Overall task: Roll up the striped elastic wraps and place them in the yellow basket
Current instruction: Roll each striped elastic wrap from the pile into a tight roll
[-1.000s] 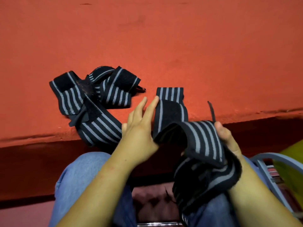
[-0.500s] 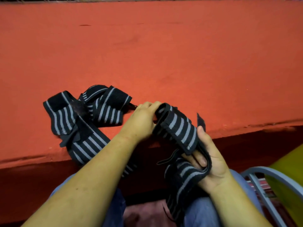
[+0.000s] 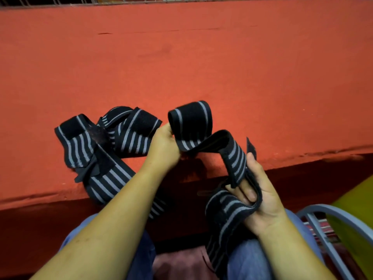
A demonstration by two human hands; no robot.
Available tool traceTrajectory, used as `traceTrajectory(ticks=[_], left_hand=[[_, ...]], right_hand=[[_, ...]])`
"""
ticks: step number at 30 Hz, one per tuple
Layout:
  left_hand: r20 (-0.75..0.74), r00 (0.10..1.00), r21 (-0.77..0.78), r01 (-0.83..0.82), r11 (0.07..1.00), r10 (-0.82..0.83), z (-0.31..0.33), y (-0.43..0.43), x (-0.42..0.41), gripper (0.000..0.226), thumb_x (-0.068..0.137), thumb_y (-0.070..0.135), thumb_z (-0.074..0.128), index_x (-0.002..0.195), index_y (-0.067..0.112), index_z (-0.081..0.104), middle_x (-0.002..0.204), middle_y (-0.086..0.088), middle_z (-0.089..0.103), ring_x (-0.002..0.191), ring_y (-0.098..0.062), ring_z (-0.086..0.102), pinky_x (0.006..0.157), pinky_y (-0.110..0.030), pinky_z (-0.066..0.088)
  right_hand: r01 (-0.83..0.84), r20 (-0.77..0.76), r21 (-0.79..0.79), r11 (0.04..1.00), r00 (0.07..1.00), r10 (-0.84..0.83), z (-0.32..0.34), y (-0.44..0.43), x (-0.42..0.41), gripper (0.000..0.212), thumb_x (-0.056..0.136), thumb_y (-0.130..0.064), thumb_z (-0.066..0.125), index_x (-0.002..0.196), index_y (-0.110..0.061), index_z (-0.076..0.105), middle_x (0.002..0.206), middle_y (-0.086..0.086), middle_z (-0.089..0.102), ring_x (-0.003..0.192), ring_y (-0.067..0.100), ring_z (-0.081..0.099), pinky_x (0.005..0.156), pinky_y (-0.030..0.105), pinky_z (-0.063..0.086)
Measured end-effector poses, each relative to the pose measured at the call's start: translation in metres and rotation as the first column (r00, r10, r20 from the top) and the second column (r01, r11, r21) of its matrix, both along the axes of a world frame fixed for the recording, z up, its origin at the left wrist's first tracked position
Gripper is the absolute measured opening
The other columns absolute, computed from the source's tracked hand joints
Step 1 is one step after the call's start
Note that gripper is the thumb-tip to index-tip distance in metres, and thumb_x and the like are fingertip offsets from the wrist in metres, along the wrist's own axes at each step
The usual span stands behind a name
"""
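1. Red table [image 3: 201,67]: cloth-covered, fills most of the view. Its near edge runs across in front of you and serves as reference for every entry below.
2. Jeans [image 3: 246,261]: blue, on your legs, below the table's near edge.
3. Yellow basket [image 3: 355,235]: off the table, below its near edge at the far right, only partly in view. You cannot see what is inside.
4. Loose striped wraps [image 3: 113,146]: a black-and-grey tangle lying on the table at its near edge, left of centre. One tail hangs over that edge behind your left forearm.
5. Held striped wrap [image 3: 201,126]: unrolled. Its upper end curls into a loop just above the table near the edge, a middle span crosses the edge, and the rest hangs below it onto your right thigh.
6. Grey chair frame [image 3: 327,208]: curved tube below the table edge, just beside the basket.
7. Right hand [image 3: 262,199]: below the table edge, palm up. Your fingers curl round the held wrap, which passes through the palm.
8. Left hand [image 3: 163,150]: above the table at its near edge. Your fingers close tightly on the wrap just under the loop.
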State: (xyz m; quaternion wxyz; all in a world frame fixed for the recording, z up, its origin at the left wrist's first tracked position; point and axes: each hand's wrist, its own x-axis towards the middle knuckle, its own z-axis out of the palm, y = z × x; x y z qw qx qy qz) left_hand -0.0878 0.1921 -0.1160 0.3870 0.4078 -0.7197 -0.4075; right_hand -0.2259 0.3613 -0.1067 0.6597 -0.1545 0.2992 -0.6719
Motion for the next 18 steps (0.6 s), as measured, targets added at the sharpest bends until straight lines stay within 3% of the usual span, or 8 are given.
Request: traceTrajectory(ticks=[2,4,7,9,11,13,16,18], left_hand=[[0.003,0.997,0.065,0.072,0.995,-0.073,0.008,0.014,0.008,0.014,0.090,0.010,0.078,0.081,0.017,0.070,0.072,0.014,0.071,0.069,0.003,0.061,0.063,-0.021,0.050],[0.021,0.989,0.139,0.142,0.980,-0.147,0.010,0.032,0.019,0.014,0.094,0.009,0.073,0.081,0.014,0.070,0.071,0.010,0.071,0.069,-0.002,0.062,0.061,-0.021,0.050],[0.066,0.969,0.192,0.223,0.956,-0.239,0.009,0.054,0.045,0.021,0.094,0.005,0.071,0.078,0.013,0.060,0.068,0.002,0.061,0.066,-0.012,0.054,0.060,-0.027,0.044],[0.090,0.945,0.249,0.285,0.926,-0.315,0.010,0.067,0.061,0.023,0.094,0.008,0.072,0.079,0.016,0.057,0.068,0.002,0.062,0.066,-0.013,0.053,0.061,-0.029,0.044],[0.120,0.910,0.316,0.344,0.884,-0.397,0.008,0.079,0.070,0.020,0.094,0.008,0.073,0.083,0.014,0.057,0.070,0.004,0.063,0.066,-0.009,0.056,0.061,-0.029,0.045],[0.248,0.864,0.285,0.368,0.885,-0.439,-0.002,0.084,0.074,0.014,0.093,0.013,0.074,0.090,0.015,0.061,0.077,0.008,0.068,0.072,-0.005,0.061,0.068,-0.033,0.052],[0.470,0.751,0.228,0.405,0.886,-0.464,-0.023,0.085,0.080,0.016,0.090,0.022,0.072,0.105,0.024,0.065,0.097,0.012,0.074,0.092,-0.003,0.070,0.085,-0.039,0.055],[0.534,0.683,0.247,0.437,0.865,-0.498,-0.029,0.085,0.080,0.027,0.087,0.019,0.069,0.112,0.030,0.066,0.104,0.017,0.074,0.098,0.001,0.069,0.089,-0.039,0.055]], right_hand=[[0.041,-0.019,0.036,0.998,0.999,-0.041,0.003,0.000,0.000,0.062,0.054,-0.054,0.097,0.032,-0.020,0.050,0.028,-0.004,0.032,0.029,0.007,0.038,0.041,0.020,0.045],[0.104,-0.012,0.051,0.993,0.995,-0.104,0.010,0.001,0.003,0.063,0.076,-0.050,0.075,0.029,-0.020,0.047,0.027,-0.003,0.034,0.027,0.007,0.041,0.037,0.019,0.044],[0.152,0.022,0.097,0.984,0.988,-0.155,0.014,0.002,0.005,0.071,0.091,-0.047,0.051,0.026,-0.019,0.042,0.026,-0.001,0.036,0.026,0.009,0.046,0.042,0.018,0.051],[0.108,0.048,0.097,0.989,0.992,-0.113,0.010,0.005,0.003,0.073,0.090,-0.048,0.058,0.026,-0.019,0.037,0.026,0.001,0.036,0.025,0.011,0.045,0.044,0.020,0.054],[0.117,0.044,0.115,0.986,0.991,-0.123,0.014,0.006,0.006,0.066,0.078,-0.045,0.067,0.032,-0.021,0.026,0.024,0.001,0.029,0.021,0.011,0.037,0.036,0.019,0.047],[0.132,0.026,0.118,0.984,0.990,-0.136,0.009,0.006,0.004,0.065,0.076,-0.044,0.068,0.029,-0.018,0.032,0.023,0.000,0.028,0.020,0.010,0.037,0.033,0.017,0.044],[0.036,-0.041,0.084,0.996,0.999,-0.033,0.001,0.004,0.003,0.072,0.047,-0.051,0.100,0.026,-0.019,0.039,0.025,-0.001,0.031,0.026,0.010,0.042,0.047,0.017,0.052],[0.001,-0.051,0.083,0.997,0.999,0.003,-0.008,0.004,-0.001,0.072,0.040,-0.052,0.103,0.028,-0.019,0.041,0.027,-0.001,0.033,0.027,0.010,0.041,0.051,0.018,0.054]])
